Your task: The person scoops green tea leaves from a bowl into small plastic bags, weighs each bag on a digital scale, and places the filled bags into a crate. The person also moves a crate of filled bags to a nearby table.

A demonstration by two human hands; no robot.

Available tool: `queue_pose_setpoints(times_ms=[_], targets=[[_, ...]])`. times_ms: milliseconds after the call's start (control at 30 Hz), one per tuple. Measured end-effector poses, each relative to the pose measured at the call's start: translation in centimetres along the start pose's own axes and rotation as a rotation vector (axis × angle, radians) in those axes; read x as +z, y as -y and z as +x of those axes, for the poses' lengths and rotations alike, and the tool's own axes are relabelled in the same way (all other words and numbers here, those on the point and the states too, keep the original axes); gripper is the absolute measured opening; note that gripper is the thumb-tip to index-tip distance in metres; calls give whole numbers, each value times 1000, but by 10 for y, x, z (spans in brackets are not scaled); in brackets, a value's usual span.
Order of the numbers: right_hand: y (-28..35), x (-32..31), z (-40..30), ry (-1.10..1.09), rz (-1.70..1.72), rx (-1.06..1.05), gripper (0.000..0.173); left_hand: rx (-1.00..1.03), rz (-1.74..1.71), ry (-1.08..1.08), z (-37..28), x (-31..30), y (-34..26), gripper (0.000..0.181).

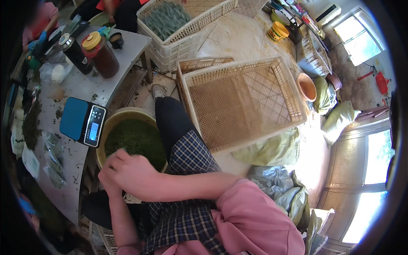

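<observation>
My right hand [132,167], with a ring on one finger, crosses over and largely covers my left hand [108,183]. Both meet at the near rim of a yellowish basin [99,153] that holds fine green loose leaves [134,140]. The fingers are bent together; whether something is between them is hidden. On the metal table just left of the basin lies a digital kitchen scale [95,124] with a blue plate [74,118] and a lit display. Small filled clear plastic bags [54,159] lie on the table nearer me.
A large lidded jar of dark liquid [103,60], a flask [76,55] and a dark cup [116,40] stand on the table [127,41]. Right of my knee are stacked plastic crates [242,105]; another crate [169,41] holds filled bags. Other people sit at the far left and top.
</observation>
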State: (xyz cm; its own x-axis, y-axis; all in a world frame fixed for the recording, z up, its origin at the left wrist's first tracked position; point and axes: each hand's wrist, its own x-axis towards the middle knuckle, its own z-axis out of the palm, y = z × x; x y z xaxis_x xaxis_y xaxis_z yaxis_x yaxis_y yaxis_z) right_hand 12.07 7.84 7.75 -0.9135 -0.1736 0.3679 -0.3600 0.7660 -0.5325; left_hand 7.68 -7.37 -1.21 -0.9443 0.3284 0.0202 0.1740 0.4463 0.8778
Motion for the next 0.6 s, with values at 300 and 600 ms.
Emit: queue_pose_setpoints(times_ms=[300,600], targets=[[-90,-96,-68,-251,-46,181,18,227,-104,95,34,44,-96,45],[-270,-22,-239,34,-544,1070,16,-13,-152,65,12,17,6,22]])
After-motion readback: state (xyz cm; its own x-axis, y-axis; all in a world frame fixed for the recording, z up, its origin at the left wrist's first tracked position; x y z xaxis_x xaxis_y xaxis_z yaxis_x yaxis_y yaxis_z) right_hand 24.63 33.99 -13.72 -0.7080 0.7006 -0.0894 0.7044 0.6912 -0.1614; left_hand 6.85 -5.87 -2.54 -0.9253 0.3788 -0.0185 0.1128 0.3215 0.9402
